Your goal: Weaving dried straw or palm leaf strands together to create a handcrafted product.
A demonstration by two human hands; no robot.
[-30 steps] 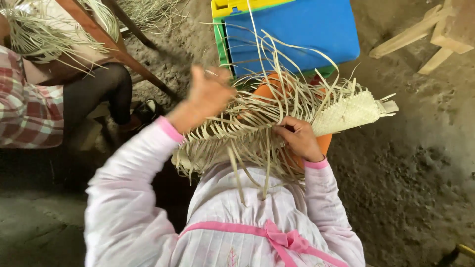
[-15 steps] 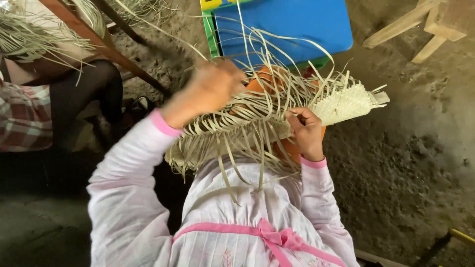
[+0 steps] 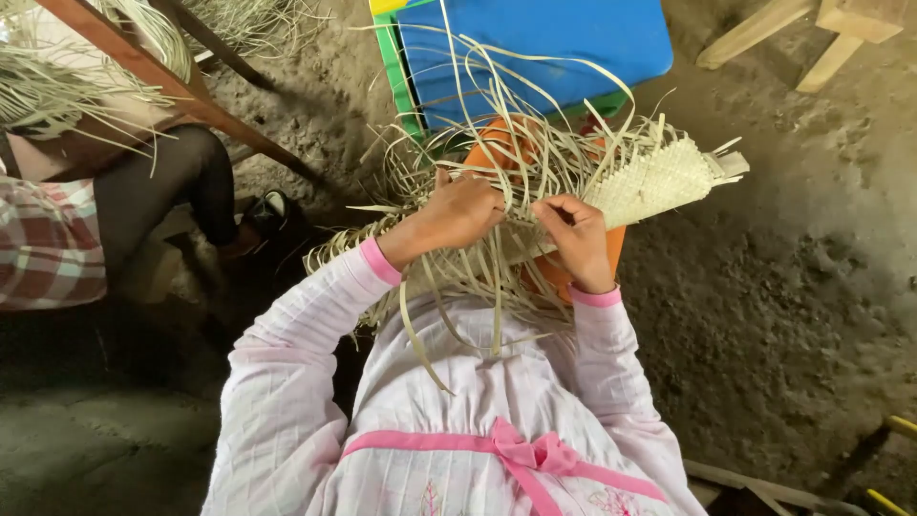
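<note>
- In the lap, over an orange rounded form (image 3: 497, 143): a pale straw-coloured woven mat piece of flat palm-leaf strips (image 3: 659, 182), held crosswise in front of the pink-and-white checked dress (image 3: 478, 401).
- Done part: tight plaited section at the person's right end, tapering to a blunt tip past the orange form. Weave looks even and closed there.
- Left to do: most of the loose pale strips (image 3: 458, 277) are unwoven. They fan up toward the blue-and-green plastic stool (image 3: 535, 43) and hang down over the lap. My read: early to middle stage, well short of finished.
- Left hand (image 3: 458, 212): fingers curled down over a bunch of strips at the edge of the woven part, closed on them. Exact count of strips under the hand can't be told.
- Right hand (image 3: 578, 234): fingertips pinched shut on one or two strips just beside the left hand, at the working edge.
- Hands are near each other, not touching as far as I can see.
- Around: bare earth floor (image 3: 783, 287), brown wooden frame leg (image 3: 162, 81), wooden bench pieces (image 3: 821, 38) at top right.
- Another person in a plaid garment (image 3: 48, 253) and dark trouser leg (image 3: 181, 182) sits at the left beside more loose straw (image 3: 57, 96).
</note>
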